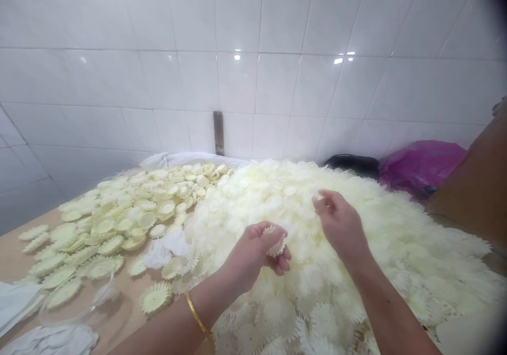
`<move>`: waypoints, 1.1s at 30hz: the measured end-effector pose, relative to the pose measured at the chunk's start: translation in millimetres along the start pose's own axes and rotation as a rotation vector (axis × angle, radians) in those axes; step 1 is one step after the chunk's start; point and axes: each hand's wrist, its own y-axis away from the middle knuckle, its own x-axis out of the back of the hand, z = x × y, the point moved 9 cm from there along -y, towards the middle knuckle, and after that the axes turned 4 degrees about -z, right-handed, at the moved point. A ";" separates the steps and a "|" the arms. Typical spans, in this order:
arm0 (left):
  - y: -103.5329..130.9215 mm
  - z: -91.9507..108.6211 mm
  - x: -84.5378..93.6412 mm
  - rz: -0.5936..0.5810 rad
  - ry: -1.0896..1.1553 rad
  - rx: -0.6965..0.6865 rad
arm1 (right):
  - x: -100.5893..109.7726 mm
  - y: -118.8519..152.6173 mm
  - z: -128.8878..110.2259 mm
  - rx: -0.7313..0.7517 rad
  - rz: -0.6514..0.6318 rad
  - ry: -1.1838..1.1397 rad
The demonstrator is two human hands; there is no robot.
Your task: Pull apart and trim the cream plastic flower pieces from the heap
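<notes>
Left hand: as it curls over the big white heap (356, 260), our left hand (253, 252) pinches a small stack of toothed discs (274, 240).
Right hand: our right hand (340, 223) hovers loosely open, holding nothing.
Handling: we judge them light, stiff, thin-toothed; grip the rims.
Sorted discs: yellowish pile (119, 223), left.
</notes>
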 end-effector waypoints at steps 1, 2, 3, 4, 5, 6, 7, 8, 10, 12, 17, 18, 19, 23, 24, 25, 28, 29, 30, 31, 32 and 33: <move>-0.7 -0.4 -0.4 -0.008 0.036 0.004 | 1.1 -1.5 0.7 0.000 -0.010 0.008; -1.5 -1.0 -1.3 -0.021 0.070 0.008 | 1.1 -1.9 -0.5 0.006 -0.030 0.005; -2.4 -1.7 -2.2 -0.034 0.095 0.011 | 0.0 -1.3 -3.2 0.013 -0.059 -0.008; -3.2 -2.4 -2.7 -0.043 0.105 0.011 | -2.3 0.2 -7.1 0.022 -0.096 -0.029; -4.0 -2.8 -2.6 -0.047 0.100 0.005 | -4.9 2.4 -11.9 0.032 -0.137 -0.051; -4.7 -3.0 -2.1 -0.045 0.083 -0.005 | -7.5 5.1 -16.9 0.041 -0.174 -0.071; -5.1 -3.2 -1.2 -0.040 0.061 -0.016 | -9.4 7.8 -21.9 0.049 -0.205 -0.087; -5.3 -3.4 0.1 -0.030 0.041 -0.028 | -11.0 10.6 -26.6 0.055 -0.232 -0.101; -5.3 -3.5 3.0 -0.007 0.014 -0.049 | -14.5 15.8 -35.4 0.072 -0.289 -0.131; -5.0 -2.9 5.5 0.011 0.000 -0.067 | -21.1 21.5 -43.4 0.096 -0.378 -0.171; -5.2 -3.1 9.0 0.043 -0.032 -0.062 | -42.3 35.3 -53.1 0.117 -0.582 -0.202; -5.5 -3.5 10.4 0.058 -0.044 -0.055 | -44.9 36.9 -53.9 0.120 -0.591 -0.198; -5.8 -3.9 12.2 0.075 -0.059 -0.049 | -47.1 38.0 -54.8 0.126 -0.593 -0.195; -8.3 -5.3 19.1 0.112 -0.141 -0.045 | -52.1 41.1 -58.4 0.136 -0.583 -0.196; -9.0 -5.3 19.7 0.109 -0.164 -0.050 | -52.5 41.5 -59.2 0.135 -0.580 -0.201; -9.4 -4.9 20.2 0.108 -0.181 -0.058 | -52.5 41.7 -59.8 0.133 -0.576 -0.211; -8.0 -4.3 19.6 0.122 -0.189 -0.053 | -53.2 42.3 -60.5 0.123 -0.588 -0.292; -6.8 -4.4 18.5 0.127 -0.172 -0.040 | -54.0 42.3 -59.4 0.111 -0.598 -0.330; -5.5 -4.4 16.6 0.127 -0.145 -0.022 | -55.3 42.3 -57.4 0.092 -0.614 -0.368; -4.2 -4.4 14.1 0.121 -0.111 -0.004 | -56.9 42.2 -54.7 0.066 -0.631 -0.405; -3.1 -3.9 11.1 0.108 -0.073 0.010 | -58.5 41.8 -51.5 0.037 -0.645 -0.438; -2.2 -3.1 8.0 0.090 -0.035 0.018 | -60.1 41.3 -48.2 0.008 -0.658 -0.470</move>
